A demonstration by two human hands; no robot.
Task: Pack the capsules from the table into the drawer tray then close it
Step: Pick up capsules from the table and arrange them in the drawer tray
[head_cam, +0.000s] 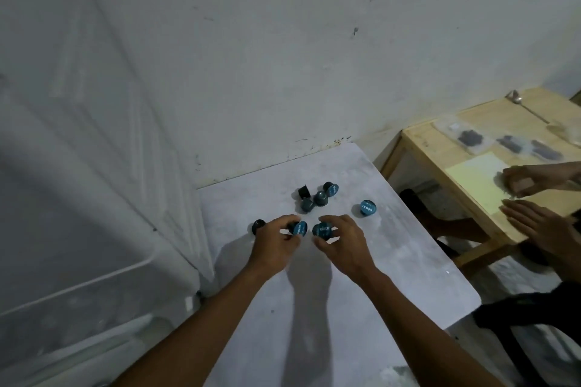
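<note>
On the grey tabletop (330, 308), the left hand (273, 248) pinches one blue-lidded capsule (299, 228) in its fingers, and the right hand (344, 245) grips another capsule (323, 230) just beside it. A cluster of four capsules (316, 197) lies beyond; a single capsule (367, 207) sits apart to the right

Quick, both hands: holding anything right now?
Left hand: closed on a blue-lidded capsule.
Right hand: closed on another capsule.

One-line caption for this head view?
Left hand and right hand each pinch a capsule on the table; six more lie loose.
</note>
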